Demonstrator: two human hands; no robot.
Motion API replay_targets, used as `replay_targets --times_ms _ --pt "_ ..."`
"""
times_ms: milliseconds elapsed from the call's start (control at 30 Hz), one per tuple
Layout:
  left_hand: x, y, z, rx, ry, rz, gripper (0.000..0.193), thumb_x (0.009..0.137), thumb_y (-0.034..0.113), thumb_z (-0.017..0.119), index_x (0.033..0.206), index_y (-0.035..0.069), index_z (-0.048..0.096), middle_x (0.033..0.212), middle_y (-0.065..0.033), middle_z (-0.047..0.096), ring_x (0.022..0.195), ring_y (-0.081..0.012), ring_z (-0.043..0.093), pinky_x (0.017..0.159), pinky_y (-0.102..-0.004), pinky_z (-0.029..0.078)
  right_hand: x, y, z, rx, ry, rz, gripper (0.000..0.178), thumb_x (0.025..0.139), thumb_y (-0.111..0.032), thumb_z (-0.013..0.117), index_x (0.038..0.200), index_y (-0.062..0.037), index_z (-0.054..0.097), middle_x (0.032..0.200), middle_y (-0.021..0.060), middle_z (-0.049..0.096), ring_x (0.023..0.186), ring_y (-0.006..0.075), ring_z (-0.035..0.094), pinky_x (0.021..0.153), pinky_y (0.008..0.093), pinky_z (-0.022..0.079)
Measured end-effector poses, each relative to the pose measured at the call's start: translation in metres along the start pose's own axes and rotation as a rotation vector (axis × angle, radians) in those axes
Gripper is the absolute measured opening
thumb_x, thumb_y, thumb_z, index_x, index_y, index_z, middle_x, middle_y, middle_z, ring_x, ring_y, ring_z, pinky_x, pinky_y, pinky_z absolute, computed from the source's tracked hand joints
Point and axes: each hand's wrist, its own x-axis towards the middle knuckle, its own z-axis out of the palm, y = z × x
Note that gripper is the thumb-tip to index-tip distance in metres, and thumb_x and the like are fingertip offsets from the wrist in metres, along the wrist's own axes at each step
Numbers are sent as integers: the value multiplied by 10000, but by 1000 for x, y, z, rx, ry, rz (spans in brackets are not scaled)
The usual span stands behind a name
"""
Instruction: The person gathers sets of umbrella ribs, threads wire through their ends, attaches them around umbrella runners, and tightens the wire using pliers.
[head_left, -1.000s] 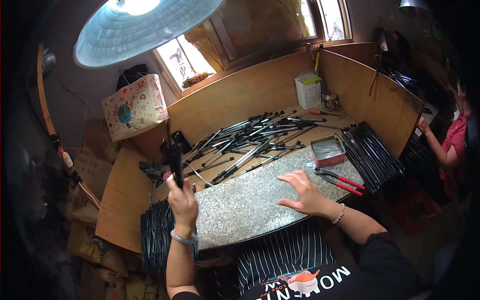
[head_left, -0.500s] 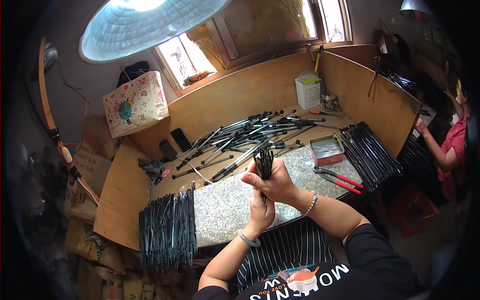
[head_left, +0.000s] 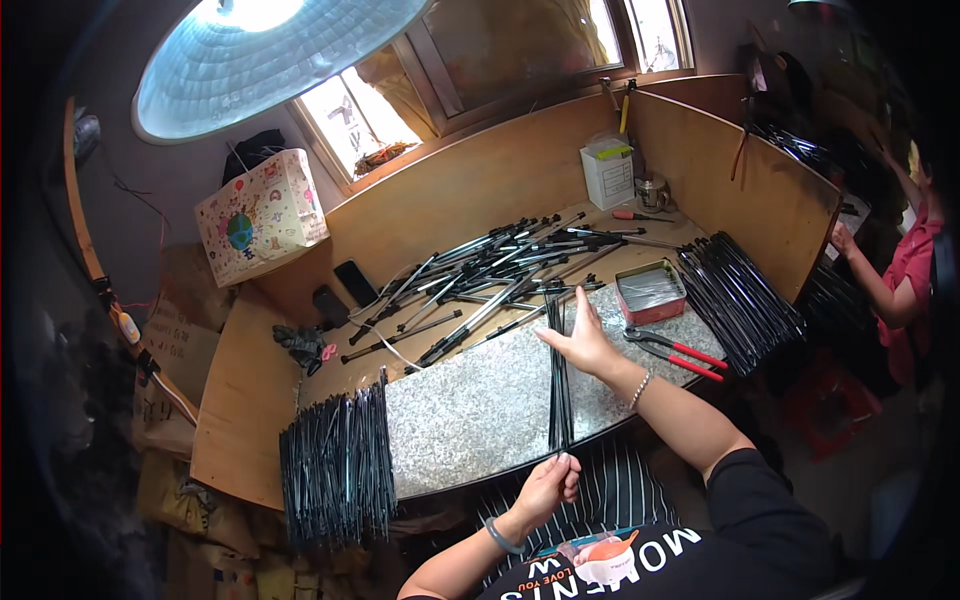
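Left hand [head_left: 541, 488] curled round the near ends of the thin black rods [head_left: 560, 405], likely steadying them over the stone slab [head_left: 460, 415]; right hand [head_left: 592, 350] open, empty, beside their far ends, probably as side guard.

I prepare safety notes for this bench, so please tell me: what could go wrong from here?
The thin black rods may fan out or slip: the left grip closes only at their near ends, while the right grip is open near their far ends. The right forearm could brush the red-handled pliers. Just beyond, the open tin might spill if bumped.
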Motion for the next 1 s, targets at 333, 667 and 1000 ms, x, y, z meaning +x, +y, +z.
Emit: replay_targets --times_ms 333,667,1000 --pt "-26 23 15 -141 -281 96 328 977 320 355 821 58 478 622 -23 474 510 -124 432 516 -220 384 -59 -17 -71 59 -324 137 347 828 -251 645 1038 10 557 809 56 611 723 118 562 652 268 470" --pt "-15 25 32 795 -258 455 197 937 150 427 855 4 530 678 -94 581 609 -169 577 580 -288 470 -126 -66 -56 745 -529 497 244 939 -154 480 1122 7 499 605 -18 509 526 48 484 464 195 385" --pt "-13 165 8 1177 761 1293 920 657 129 783 1367 10 209 1121 -166 544 1051 -269 532 921 -382 427 -127 -90 -112 818 -870 453 297 951 -107 430 1226 5 424 614 -24 428 460 25 369 404 168 318"
